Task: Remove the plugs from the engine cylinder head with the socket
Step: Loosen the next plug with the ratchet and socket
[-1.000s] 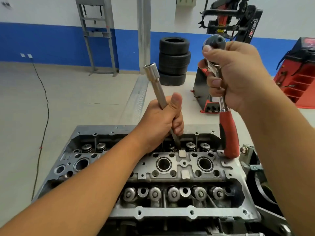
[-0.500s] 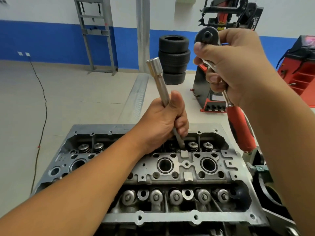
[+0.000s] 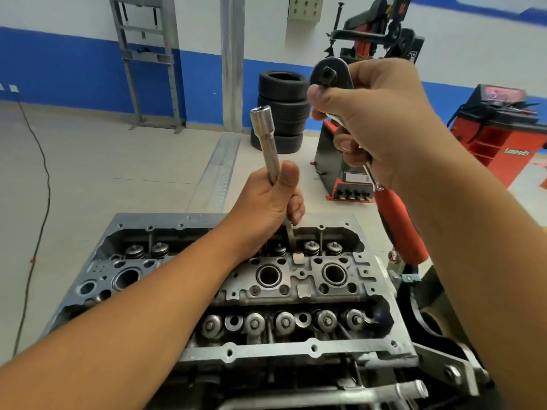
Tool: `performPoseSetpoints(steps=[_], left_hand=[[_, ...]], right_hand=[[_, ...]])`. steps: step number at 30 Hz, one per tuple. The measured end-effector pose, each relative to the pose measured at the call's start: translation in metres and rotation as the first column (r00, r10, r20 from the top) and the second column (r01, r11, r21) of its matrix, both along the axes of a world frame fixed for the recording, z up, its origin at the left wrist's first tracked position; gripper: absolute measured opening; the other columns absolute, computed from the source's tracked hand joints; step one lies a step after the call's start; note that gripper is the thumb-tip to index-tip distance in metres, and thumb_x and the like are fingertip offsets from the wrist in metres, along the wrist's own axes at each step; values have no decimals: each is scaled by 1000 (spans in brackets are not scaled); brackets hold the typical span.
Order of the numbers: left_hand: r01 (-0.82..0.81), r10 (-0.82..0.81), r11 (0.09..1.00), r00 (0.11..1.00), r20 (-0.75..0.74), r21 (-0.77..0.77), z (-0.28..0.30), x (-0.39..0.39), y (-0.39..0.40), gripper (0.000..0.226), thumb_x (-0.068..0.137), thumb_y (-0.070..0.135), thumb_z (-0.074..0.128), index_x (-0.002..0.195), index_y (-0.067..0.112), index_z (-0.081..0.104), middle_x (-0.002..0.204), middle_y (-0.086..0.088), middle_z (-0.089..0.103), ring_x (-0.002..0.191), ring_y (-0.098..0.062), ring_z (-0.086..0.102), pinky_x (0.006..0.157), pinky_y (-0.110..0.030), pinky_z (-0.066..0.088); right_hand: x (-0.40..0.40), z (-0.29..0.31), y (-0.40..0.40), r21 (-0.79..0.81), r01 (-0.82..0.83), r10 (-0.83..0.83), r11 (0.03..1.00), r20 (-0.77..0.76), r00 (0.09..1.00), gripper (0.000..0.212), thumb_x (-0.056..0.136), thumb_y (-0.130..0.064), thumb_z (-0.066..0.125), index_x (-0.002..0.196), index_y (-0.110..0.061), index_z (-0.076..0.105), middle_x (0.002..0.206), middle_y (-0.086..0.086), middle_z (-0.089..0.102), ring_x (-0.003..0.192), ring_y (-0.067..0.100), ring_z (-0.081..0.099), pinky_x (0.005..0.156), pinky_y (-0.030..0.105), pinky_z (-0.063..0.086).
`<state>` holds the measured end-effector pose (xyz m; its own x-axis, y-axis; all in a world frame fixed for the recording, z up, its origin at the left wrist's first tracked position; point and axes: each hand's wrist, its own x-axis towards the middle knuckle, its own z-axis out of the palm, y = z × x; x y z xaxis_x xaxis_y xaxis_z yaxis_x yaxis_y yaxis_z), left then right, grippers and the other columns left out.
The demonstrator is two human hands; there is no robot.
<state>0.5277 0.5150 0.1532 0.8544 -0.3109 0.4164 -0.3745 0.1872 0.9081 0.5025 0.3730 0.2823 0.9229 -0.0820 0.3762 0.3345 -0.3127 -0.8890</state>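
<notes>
- Left hand [image 3: 266, 202]: fingers [image 3: 296, 207] and thumb wrapped round the middle of the long socket [image 3: 268, 143], gripping it above the far side of the cylinder head.
- Long socket: slim silver bar, nearly upright, top leaning slightly left; open hex end at the top, well clear of the fist; lower end emerges under the fist and points down toward the far row of valve springs [image 3: 310, 247]. Whether its tip touches the casting cannot be told.
- Right hand [image 3: 381, 125]: fingers [image 3: 344, 143] curled round the metal neck of the ratchet wrench [image 3: 331, 75], thumb laid just under its round head.
- Ratchet wrench: held up in the air, right of and higher than the socket, apart from it; square drive on the head faces the camera; red handle [image 3: 402, 229] hangs down and right, its end above the right edge of the cylinder head.
- Cylinder head [image 3: 296, 347]: grey casting, near centre, under both forearms; two round plug wells [image 3: 268, 275] show in the middle strip, a third opening at left; their contents cannot be made out. A near row of valve tops [image 3: 284, 321] runs across.
- Stand bracket [image 3: 444, 362]: metal, at the near right corner.
- Floor: pale, with a black cable [image 3: 44, 179] at left.
- Tyre stack [image 3: 281, 110]: far centre, against the blue-and-white wall.
- Tyre machine [image 3: 349, 173]: red and black, far right of the stack.
- Red cabinet [image 3: 497, 143]: far right.
</notes>
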Motion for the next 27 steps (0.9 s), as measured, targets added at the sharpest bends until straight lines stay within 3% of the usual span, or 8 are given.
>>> performPoseSetpoints(steps=[4, 6, 10, 14, 18, 23, 27], left_hand=[[14, -20, 994, 998, 58, 106, 2, -6, -2, 50, 88, 59, 43, 76, 11, 40, 61, -4, 42, 57, -17, 49, 59, -23, 50], [5, -10, 996, 998, 65, 85, 4, -8, -2, 47, 90, 56, 42, 75, 11, 40, 61, -5, 42, 56, -18, 49, 59, -25, 50], [-3, -1, 998, 999, -54, -62, 5, -5, 2, 44, 87, 59, 43, 58, 25, 48, 57, 1, 44, 54, -18, 50, 62, -35, 49], [38, -36, 998, 999, -37, 45, -1, -1, -1, 45, 89, 61, 42, 62, 24, 46, 57, 3, 45, 54, -19, 52, 64, -36, 51], [17, -18, 998, 1000, 16, 52, -3, -1, -5, 46, 90, 60, 44, 69, 19, 43, 56, 3, 45, 53, -20, 52, 62, -35, 51], [-36, 36, 999, 999, -8, 16, -8, 3, -3, 44, 88, 67, 46, 61, 32, 49, 56, 4, 50, 53, -20, 55, 64, -35, 51], [-75, 74, 996, 997, 20, 40, -4, -5, -4, 44, 84, 71, 47, 61, 34, 50, 57, 6, 50, 53, -20, 55, 65, -38, 51]], right_hand=[[-4, 8, 3, -54, -14, 15, 998, 13, 1000, 19, 90, -19, 80, 97, -4, 70, 87, 23, 74, 52, 18, 41, 47, 30, 32], [-3, 12, 6, -113, -8, 11, 994, 30, 999, 18, 89, -20, 81, 94, -6, 71, 80, 24, 68, 54, 21, 44, 49, 32, 35], [9, 20, 13, -246, 7, 17, 969, 97, 995, 17, 87, -24, 83, 84, -15, 69, 71, 8, 59, 47, 15, 49, 45, 25, 41], [24, 25, 20, -362, 6, 53, 932, 153, 987, 28, 87, -27, 83, 108, -12, 73, 86, 3, 67, 57, 10, 56, 43, 16, 41], [32, 27, 24, -399, -2, 79, 917, 176, 981, 36, 86, -29, 84, 117, -18, 72, 95, 1, 69, 69, 9, 59, 50, 16, 43], [28, 28, 16, -416, -25, 98, 909, 155, 983, 34, 86, -29, 83, 116, -21, 70, 99, 1, 68, 72, 11, 59, 55, 21, 43], [24, 29, 11, -494, -19, 37, 869, 27, 999, 28, 94, -33, 72, 113, -21, 55, 77, -2, 52, 54, 6, 44, 41, 12, 36]])
